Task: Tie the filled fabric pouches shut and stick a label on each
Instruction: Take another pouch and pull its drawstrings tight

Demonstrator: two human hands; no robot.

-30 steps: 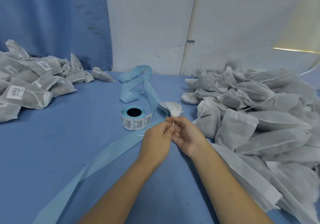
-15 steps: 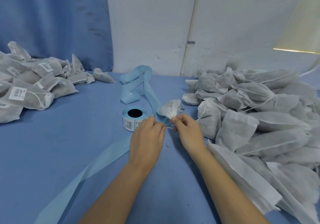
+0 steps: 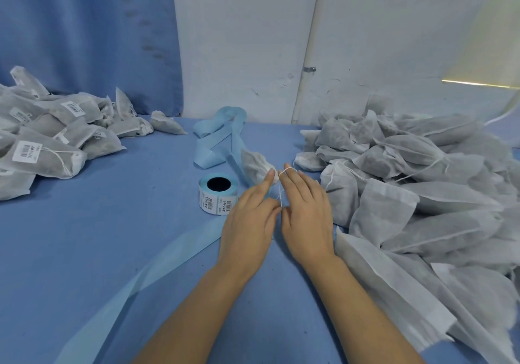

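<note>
Filled pouch (image 3: pixel 254 166) — drawstring (image 3: pixel 287 169) round right fingers (image 3: pixel 294 185)

Labelled pile (image 3: pixel 56 144): cut off by the left edge. Unlabelled pile (image 3: pixel 422 195): cut off by the right and near edges. Backing strip (image 3: pixel 168 262): runs off the near edge. Label roll (image 3: pixel 218 196): print too small to read. Left hand (image 3: pixel 247 223) and right hand (image 3: pixel 306 217): thumbs hidden, so any pinch on the string (image 3: pixel 280 192) cannot be determined.

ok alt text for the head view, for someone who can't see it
A left hand and right hand work a white string at the neck of a filled pouch over a blue table, the string looped over the right hand's straight fingers. A label roll stands left of the hands, with labelled pouches heaped far left and unlabelled pouches heaped right.
</note>
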